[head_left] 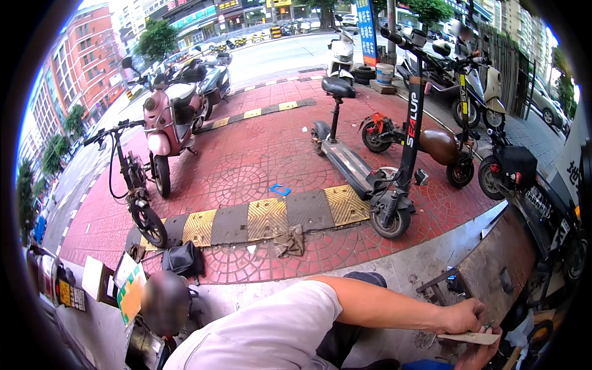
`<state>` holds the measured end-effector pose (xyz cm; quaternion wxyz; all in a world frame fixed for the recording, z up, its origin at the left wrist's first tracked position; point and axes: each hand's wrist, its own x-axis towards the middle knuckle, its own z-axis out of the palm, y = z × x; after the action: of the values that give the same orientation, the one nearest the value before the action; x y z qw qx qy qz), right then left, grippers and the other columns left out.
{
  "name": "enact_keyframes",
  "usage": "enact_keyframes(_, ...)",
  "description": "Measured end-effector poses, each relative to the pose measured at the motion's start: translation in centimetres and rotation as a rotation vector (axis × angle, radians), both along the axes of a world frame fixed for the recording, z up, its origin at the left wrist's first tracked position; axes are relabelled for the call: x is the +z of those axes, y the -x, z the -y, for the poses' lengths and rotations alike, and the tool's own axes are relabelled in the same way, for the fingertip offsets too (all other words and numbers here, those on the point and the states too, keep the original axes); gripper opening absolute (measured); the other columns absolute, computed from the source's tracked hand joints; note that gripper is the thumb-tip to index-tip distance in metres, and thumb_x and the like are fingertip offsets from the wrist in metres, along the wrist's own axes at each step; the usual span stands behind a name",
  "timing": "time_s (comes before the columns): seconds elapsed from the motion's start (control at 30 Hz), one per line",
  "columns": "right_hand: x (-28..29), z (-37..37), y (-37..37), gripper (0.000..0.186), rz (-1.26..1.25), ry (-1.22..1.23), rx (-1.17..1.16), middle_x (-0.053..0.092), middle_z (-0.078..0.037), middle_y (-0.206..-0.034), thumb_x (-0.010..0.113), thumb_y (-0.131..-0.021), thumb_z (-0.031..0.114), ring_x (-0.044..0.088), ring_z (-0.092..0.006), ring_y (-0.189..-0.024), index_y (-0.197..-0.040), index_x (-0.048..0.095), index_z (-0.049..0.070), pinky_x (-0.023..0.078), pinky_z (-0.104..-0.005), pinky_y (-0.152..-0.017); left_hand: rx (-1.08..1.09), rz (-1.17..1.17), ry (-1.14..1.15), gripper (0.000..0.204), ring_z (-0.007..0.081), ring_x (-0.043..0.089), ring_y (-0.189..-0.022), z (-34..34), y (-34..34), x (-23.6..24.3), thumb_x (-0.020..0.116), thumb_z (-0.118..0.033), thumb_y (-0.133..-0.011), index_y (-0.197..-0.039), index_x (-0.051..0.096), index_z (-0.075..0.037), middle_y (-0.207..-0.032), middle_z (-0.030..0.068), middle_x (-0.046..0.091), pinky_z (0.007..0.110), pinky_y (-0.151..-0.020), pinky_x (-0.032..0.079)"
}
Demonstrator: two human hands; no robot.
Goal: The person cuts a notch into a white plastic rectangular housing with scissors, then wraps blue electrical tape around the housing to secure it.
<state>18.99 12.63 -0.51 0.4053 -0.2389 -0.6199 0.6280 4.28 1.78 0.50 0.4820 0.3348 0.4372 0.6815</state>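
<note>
My left arm, in a white short sleeve, reaches across the lower part of the view to the right. My left hand [462, 316] is closed, its fingers pinching the top of a flat beige strip [472, 337]. My right hand [480, 356] comes up from the bottom edge and grips the same strip from below. Both hands are low at the right, above a concrete kerb [401, 268] and beside a rusty metal plate [502, 256]. Something small and greenish shows at my left fingertips; what it is I cannot tell.
A black kick scooter with a seat [370, 179] stands on red paving by a yellow-and-black speed bump [259, 219]. A pink moped [166, 123] and an electric bicycle [132, 185] are parked left. A black bag [182, 259] and a dark helmet [163, 302] are near me. More scooters [512, 166] stand right.
</note>
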Motion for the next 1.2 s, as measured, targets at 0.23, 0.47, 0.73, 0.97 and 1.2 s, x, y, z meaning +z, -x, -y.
enact_keyframes(0.23,-3.8,-2.9,-1.9,0.038,0.317,-0.914,-0.073,0.071,-0.025,-0.103,0.073,-0.099,0.03,0.069,-0.0446,-0.088,-0.125,0.071,0.003,0.056,-0.0516,-0.077,0.049,0.063,-0.004,0.022,0.0184,0.069,-0.082,-1.3,-0.1,-1.2,0.082,-0.015,-0.089,-0.09,0.066,0.001,-0.081,0.0066,0.068,0.034,-0.071,0.053)
enact_keyframes(0.47,0.6,1.2,-1.0,0.043,0.131,-0.107,0.144,0.07,-0.018,-0.115,0.063,-0.109,0.037,0.067,-0.032,-0.102,-0.126,0.067,-0.002,0.054,-0.0466,-0.088,-0.223,0.25,0.111,0.039,0.0193,0.064,-0.049,0.5,1.5,-0.1,0.087,-0.036,-0.092,-0.094,0.071,-0.001,-0.068,0.0098,0.068,0.031,-0.039,0.043)
enact_keyframes(0.73,1.2,-2.0,-1.9,0.035,-0.19,0.266,0.253,0.065,-0.006,-0.094,0.065,-0.109,0.029,0.057,-0.0181,-0.077,-0.128,0.065,0.0,0.049,-0.0371,-0.072,-0.058,0.221,0.217,0.051,0.0128,0.051,-0.044,-0.8,4.7,-0.3,0.062,-0.06,-0.104,-0.093,0.07,-0.011,-0.068,0.0048,0.064,0.031,-0.037,0.036)
enact_keyframes(0.97,4.0,-3.7,-2.7,0.028,-0.397,0.092,0.167,0.054,-0.002,-0.106,0.052,-0.116,0.027,0.051,-0.0122,-0.089,-0.129,0.057,0.003,0.044,-0.0298,-0.079,0.254,0.357,0.265,0.054,0.0137,0.042,-0.048,-1.6,10.6,-1.5,0.059,-0.062,-0.104,-0.088,0.061,-0.011,-0.073,0.0035,0.06,0.033,-0.043,0.031)
enact_keyframes(1.2,8.8,-2.9,-4.9,0.048,-0.69,-0.004,0.102,0.051,-0.003,-0.095,0.055,-0.105,0.009,0.047,-0.011,-0.073,-0.15,0.048,-0.005,0.041,-0.0256,-0.06,0.223,0.329,0.249,0.051,0.0151,0.05,-0.05,-3.7,9.4,-0.6,0.058,-0.056,-0.107,-0.087,0.067,-0.01,-0.071,0.0064,0.065,0.036,-0.045,0.038)
